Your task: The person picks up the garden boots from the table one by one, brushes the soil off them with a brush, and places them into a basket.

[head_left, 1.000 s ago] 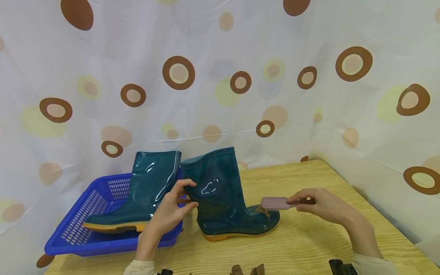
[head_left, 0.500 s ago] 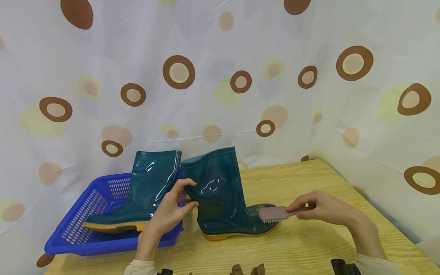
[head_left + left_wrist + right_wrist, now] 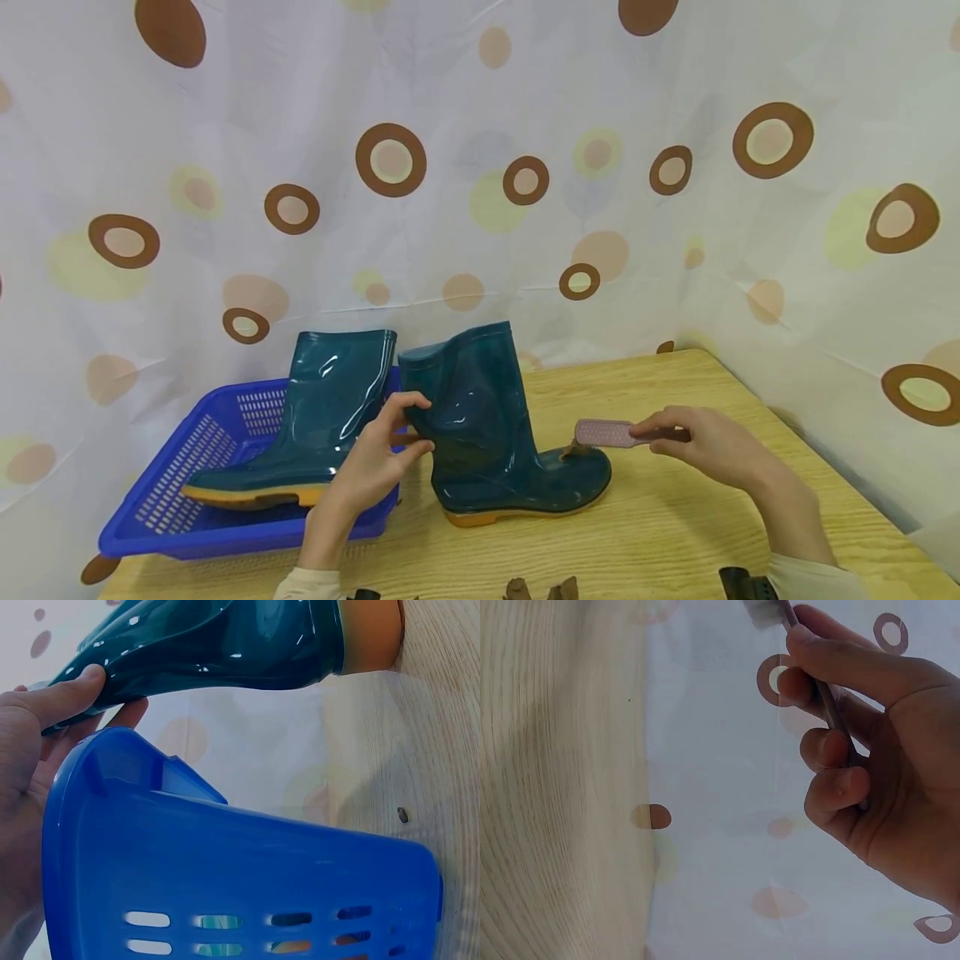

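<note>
A dark green rubber boot (image 3: 480,425) with a yellowish sole stands upright on the wooden table. My left hand (image 3: 378,462) pinches the back of its shaft. Thumb and fingers lie on either side of the rubber in the left wrist view, where the boot (image 3: 225,645) appears sideways. With my right hand (image 3: 701,442) I grip the handle of a pinkish brush (image 3: 603,432). Its head is at the top of the boot's foot, bristles mostly hidden. Brown dirt (image 3: 573,450) clings to the boot beneath the brush. The right wrist view shows fingers curled round the thin handle (image 3: 831,709).
Left of the boot, a blue plastic basket (image 3: 142,508) holds a second green boot (image 3: 330,417). Brown clumps (image 3: 540,588) lie at the table's (image 3: 675,533) near edge. A patterned sheet (image 3: 465,225) hangs behind. A small dark crumb (image 3: 403,815) lies beside the basket.
The brush went down across the boot's toe, then came back up to the top of the foot. The dirt there has shifted slightly toward the shaft. My left hand keeps its hold.
</note>
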The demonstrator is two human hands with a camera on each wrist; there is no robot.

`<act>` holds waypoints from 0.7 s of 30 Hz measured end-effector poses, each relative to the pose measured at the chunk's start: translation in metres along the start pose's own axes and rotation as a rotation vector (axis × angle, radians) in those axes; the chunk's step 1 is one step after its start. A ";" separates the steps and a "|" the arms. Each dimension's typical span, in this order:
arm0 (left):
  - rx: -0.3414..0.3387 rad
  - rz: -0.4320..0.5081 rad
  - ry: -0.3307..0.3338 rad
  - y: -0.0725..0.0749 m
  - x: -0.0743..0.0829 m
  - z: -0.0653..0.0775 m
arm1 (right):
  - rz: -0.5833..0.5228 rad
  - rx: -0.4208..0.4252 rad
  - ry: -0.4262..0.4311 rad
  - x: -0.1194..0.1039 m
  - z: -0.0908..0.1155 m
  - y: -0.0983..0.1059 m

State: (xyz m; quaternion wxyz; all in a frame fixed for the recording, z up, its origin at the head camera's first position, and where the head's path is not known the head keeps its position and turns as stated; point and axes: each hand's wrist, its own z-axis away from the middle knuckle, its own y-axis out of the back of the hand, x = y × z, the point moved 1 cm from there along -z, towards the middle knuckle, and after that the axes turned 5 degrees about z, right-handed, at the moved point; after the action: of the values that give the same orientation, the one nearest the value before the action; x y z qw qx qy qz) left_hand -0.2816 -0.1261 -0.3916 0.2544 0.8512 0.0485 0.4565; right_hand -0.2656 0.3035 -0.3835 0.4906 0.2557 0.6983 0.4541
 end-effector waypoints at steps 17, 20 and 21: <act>0.002 -0.008 -0.010 0.001 -0.002 0.000 | -0.135 -0.074 0.078 -0.013 -0.014 -0.017; -0.002 -0.004 -0.008 0.001 -0.002 0.000 | -0.143 -0.149 0.073 -0.017 -0.018 -0.023; -0.004 -0.003 -0.008 0.001 -0.002 0.000 | -0.145 -0.165 0.067 -0.017 -0.019 -0.025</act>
State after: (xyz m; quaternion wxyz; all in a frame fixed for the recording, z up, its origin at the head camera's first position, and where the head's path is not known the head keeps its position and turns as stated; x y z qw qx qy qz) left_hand -0.2829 -0.1274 -0.3921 0.2568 0.8525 0.0478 0.4528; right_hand -0.2741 0.2711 -0.3955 0.5180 0.1478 0.6912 0.4818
